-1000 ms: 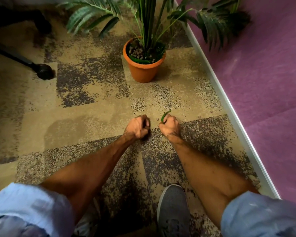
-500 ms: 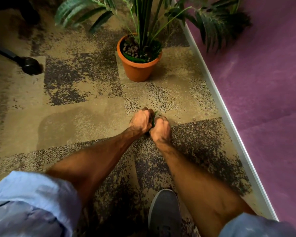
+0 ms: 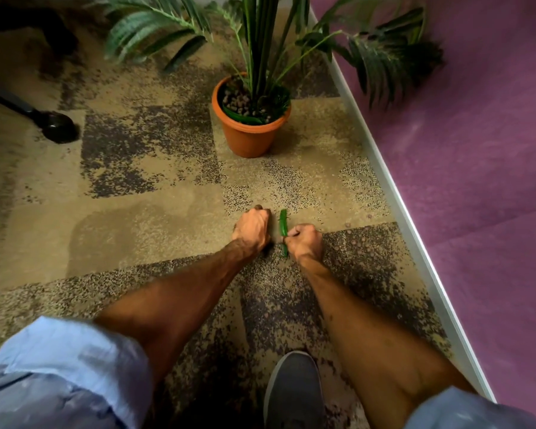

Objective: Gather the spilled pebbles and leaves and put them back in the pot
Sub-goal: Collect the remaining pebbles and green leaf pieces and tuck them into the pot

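Gripping right hand: pinches green leaf low over carpet.
Left hand: fisted just beside it; contents cannot be told.
Terracotta pot: ahead, upright.
Loose pebbles: carpet, right of hands.

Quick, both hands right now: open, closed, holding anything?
Left hand: curled fist, contents cannot be told.
Right hand: closed, gripping a narrow green leaf.

The pot stands on the carpet ahead of me, the wall to its right. My left hand and right hand sit side by side before it (the leaf is in the right one). Pebbles lie to their right, and my shoe is behind.
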Motion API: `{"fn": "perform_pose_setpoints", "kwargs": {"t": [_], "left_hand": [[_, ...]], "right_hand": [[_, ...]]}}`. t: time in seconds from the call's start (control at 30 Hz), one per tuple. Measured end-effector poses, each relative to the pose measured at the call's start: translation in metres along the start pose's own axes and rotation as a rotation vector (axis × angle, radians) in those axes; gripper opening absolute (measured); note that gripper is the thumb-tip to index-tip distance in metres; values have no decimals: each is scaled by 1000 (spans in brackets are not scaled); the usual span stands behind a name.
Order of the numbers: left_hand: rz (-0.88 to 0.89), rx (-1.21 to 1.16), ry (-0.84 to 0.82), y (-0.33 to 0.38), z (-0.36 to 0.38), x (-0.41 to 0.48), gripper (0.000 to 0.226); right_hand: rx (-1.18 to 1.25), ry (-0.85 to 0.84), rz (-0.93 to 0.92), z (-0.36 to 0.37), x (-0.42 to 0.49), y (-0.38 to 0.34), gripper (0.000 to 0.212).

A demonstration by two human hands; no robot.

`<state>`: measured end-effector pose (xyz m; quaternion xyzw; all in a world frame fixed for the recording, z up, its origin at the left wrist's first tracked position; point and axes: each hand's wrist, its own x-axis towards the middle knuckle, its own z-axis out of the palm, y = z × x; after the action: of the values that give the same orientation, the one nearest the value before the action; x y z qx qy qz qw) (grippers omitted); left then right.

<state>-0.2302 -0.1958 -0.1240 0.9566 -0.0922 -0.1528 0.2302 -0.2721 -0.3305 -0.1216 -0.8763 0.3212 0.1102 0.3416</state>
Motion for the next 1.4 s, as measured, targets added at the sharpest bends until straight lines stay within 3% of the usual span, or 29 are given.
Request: {"fn": "perform_pose_setpoints", "kwargs": {"t": [0.2,0.3,0.5,0.7,0.87,1.03,1.2,1.4], "left_hand": [[-91,-250,99,-22,-6,11,13],[-195,-371,199,-33,-28,21,11],[-380,-679,548,-34,-113,63,27],[-331,-638,709,-23,-193,112,24],[-364,-610,729,-41,-203,154,20],[-284,-610,707,-45,-196,163,21],[-188,-554,790,-30,-191,163,27],[-264,-376,771,-32,-180,162,35]], "right_hand": [[140,-40,16,-10,4,-4,18],[164,-44,-77,-21,12,-31,25],[61,24,-392,-50,41,-124,14],[-116,121,-661,-70,74,-212,16],[-233,153,-792,-78,96,-250,16],[-324,310,-908,-66,104,-258,22],[-313,421,-998,-57,102,-248,33],[-257,471,-1022,-58,105,-239,17]]}}
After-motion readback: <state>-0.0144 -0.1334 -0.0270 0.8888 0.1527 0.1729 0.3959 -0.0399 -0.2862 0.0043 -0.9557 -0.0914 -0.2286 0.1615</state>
